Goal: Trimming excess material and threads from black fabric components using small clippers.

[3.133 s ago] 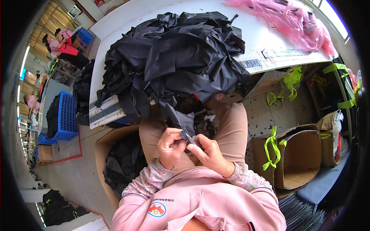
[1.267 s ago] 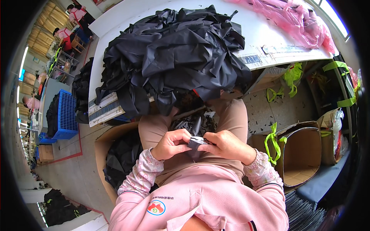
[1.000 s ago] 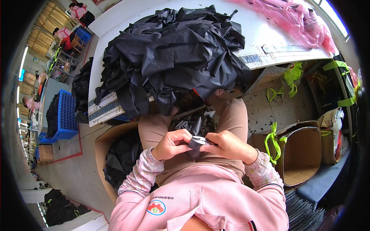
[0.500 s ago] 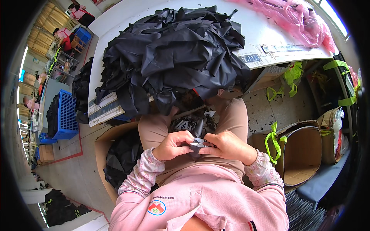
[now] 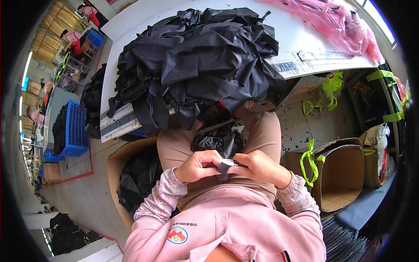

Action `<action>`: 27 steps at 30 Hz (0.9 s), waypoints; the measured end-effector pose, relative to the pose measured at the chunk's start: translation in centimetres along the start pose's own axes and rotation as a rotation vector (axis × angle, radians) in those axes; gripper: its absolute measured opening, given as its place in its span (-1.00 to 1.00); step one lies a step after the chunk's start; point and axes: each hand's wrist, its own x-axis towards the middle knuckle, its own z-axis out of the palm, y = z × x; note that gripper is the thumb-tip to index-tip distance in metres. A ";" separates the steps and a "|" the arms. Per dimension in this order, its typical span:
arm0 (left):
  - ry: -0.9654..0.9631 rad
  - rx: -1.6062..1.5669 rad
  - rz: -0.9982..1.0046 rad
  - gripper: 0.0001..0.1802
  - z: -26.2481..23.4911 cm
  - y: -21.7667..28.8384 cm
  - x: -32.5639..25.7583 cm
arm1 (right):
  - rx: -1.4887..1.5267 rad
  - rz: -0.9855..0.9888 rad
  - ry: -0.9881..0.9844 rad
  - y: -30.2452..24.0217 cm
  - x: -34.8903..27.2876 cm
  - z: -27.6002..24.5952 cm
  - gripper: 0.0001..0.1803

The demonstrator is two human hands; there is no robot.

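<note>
Above my lap, my left hand [image 5: 200, 167] pinches a small piece of dark grey fabric [image 5: 224, 167], its pale, shiny part turned upward. Close against it, my right hand [image 5: 258, 166] is closed at the same piece, thumb and forefinger together. A small dark and silvery thing shows by the right fingertips, too little of it to name. Below the fingers, part of the fabric hangs down over my thighs. In front of me a big heap of black fabric pieces [image 5: 200, 61] lies on the white table [image 5: 283, 41] and droops over its near edge.
Left of my legs stands a cardboard box [image 5: 115, 174] with black fabric in it. To the right is an open cardboard box [image 5: 342, 174] with a yellow-green strip. Pink plastic sheeting [image 5: 336, 28] covers the table's far right. A blue crate [image 5: 75, 131] and people stand at far left.
The fabric piece has turned slightly between my fingers, so its pale part faces up more. Both hands have barely shifted.
</note>
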 end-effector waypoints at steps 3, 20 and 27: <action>-0.004 -0.037 -0.014 -0.80 0.0 -0.4 -0.2 | 0.005 0.030 0.004 0.0 -0.1 -0.2 -0.58; -0.451 -0.334 -0.355 -0.88 -3.3 0.8 1.6 | 0.114 -0.058 -0.259 -0.3 0.6 -1.6 -0.52; -0.512 -0.367 -0.405 -0.87 -3.2 0.5 1.8 | 0.027 -0.158 -0.222 -0.6 1.0 -0.9 -0.58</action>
